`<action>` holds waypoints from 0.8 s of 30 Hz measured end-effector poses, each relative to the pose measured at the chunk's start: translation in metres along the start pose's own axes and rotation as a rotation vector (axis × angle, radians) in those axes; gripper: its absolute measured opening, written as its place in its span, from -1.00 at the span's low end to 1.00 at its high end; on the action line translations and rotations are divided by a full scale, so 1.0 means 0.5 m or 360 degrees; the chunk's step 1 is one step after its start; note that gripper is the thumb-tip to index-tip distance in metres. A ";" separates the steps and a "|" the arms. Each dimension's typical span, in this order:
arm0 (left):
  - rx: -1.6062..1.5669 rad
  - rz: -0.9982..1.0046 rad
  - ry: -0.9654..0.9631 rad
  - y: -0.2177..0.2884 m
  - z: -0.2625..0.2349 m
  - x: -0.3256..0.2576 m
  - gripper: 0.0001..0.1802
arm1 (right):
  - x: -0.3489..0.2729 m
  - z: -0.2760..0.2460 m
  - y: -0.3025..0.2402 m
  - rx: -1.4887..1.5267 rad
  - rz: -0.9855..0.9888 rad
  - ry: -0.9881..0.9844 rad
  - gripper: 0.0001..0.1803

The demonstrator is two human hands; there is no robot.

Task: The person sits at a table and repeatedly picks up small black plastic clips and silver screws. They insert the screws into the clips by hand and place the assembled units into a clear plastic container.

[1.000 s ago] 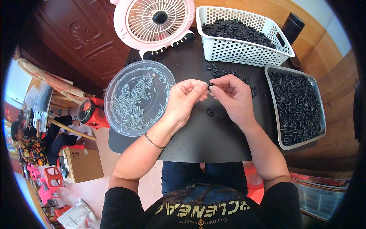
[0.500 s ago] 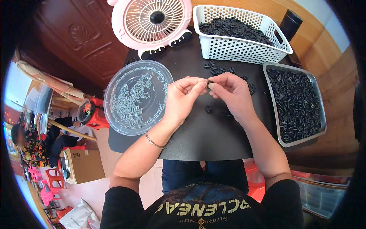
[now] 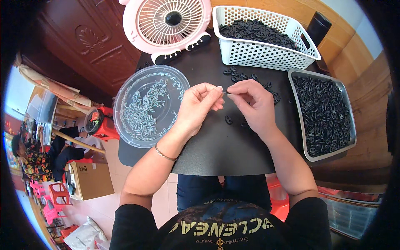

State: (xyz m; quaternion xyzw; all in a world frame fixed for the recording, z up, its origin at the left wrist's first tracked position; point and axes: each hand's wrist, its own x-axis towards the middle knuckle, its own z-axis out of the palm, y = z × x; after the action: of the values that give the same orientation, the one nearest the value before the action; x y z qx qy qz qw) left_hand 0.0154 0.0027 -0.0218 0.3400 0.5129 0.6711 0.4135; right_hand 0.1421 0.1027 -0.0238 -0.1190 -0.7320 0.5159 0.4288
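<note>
My left hand [image 3: 198, 106] and my right hand [image 3: 252, 104] meet fingertip to fingertip above the black table top [image 3: 216, 146]. Between them they pinch a small dark part [image 3: 225, 92], too small to make out. Left of my left hand stands a clear round plastic bowl [image 3: 125, 89] holding several small silvery pins. A loose black ring-shaped piece [image 3: 228, 120] lies on the table just under my hands, and more loose black pieces [image 3: 239, 76] lie beyond my fingers.
A white perforated basket [image 3: 266, 52] of black pieces stands at the back. A metal tray [image 3: 293, 89] of black pieces sits at the right. A pink desk fan [image 3: 166, 23] stands behind the bowl. A cardboard box [image 3: 89, 181] and red stools are on the floor at left.
Both hands stay together over the table; the fingertips have shifted slightly while working the small part. Nothing else has moved.
</note>
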 end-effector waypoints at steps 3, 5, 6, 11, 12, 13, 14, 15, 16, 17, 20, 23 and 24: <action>-0.0007 -0.0048 0.0000 0.005 -0.002 -0.001 -0.81 | 0.002 -0.002 -0.002 -0.0286 -0.0238 -0.0013 -0.86; 0.0010 -0.0049 0.0011 0.002 -0.003 -0.001 -0.82 | 0.003 -0.003 -0.003 -0.0439 -0.0347 -0.0023 -0.84; 0.0018 -0.0048 0.0013 0.002 -0.004 0.000 -0.82 | 0.004 -0.003 -0.005 -0.0474 -0.0385 -0.0020 -0.84; 0.0049 -0.0016 0.0040 0.002 -0.003 -0.001 -0.84 | 0.002 0.002 0.006 -0.0028 -0.0057 -0.0019 -0.84; 0.0051 -0.0020 0.0042 0.001 -0.002 0.001 -0.84 | 0.000 0.001 0.008 0.0052 0.0068 -0.0040 -0.84; 0.0056 -0.0025 0.0044 -0.001 -0.002 0.002 -0.84 | -0.001 0.001 0.009 0.0133 0.0194 -0.0060 -0.84; 0.0062 -0.0030 0.0046 -0.002 -0.001 0.003 -0.85 | -0.001 0.000 0.005 0.0148 0.0245 -0.0075 -0.84; 0.0070 -0.0033 0.0053 -0.003 -0.001 0.002 -0.85 | 0.000 -0.001 -0.003 0.0168 0.0293 -0.0093 -0.85; 0.0084 -0.0026 0.0054 -0.003 -0.001 0.001 -0.85 | 0.001 -0.001 -0.008 0.0187 0.0342 -0.0111 -0.85; 0.0097 -0.0019 0.0054 -0.003 0.000 0.000 -0.85 | 0.000 0.000 -0.006 0.0181 0.0347 -0.0114 -0.85; 0.0148 0.0026 0.0036 -0.003 0.004 0.000 -0.87 | -0.001 -0.001 -0.002 0.0152 0.0393 -0.0112 -0.85; 0.0348 0.0207 0.0062 -0.003 0.009 -0.002 -0.88 | 0.003 -0.002 -0.003 0.0207 0.0522 -0.0125 -0.86; 0.0440 0.0287 0.0078 -0.002 0.010 -0.004 -0.89 | 0.005 -0.003 -0.005 0.0287 0.0574 -0.0132 -0.86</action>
State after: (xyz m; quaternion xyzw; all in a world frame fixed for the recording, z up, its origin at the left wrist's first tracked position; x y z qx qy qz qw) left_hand 0.0210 0.0030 -0.0218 0.4218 0.5778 0.6366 0.2881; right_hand 0.1425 0.1040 -0.0200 -0.1879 -0.6668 0.6522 0.3078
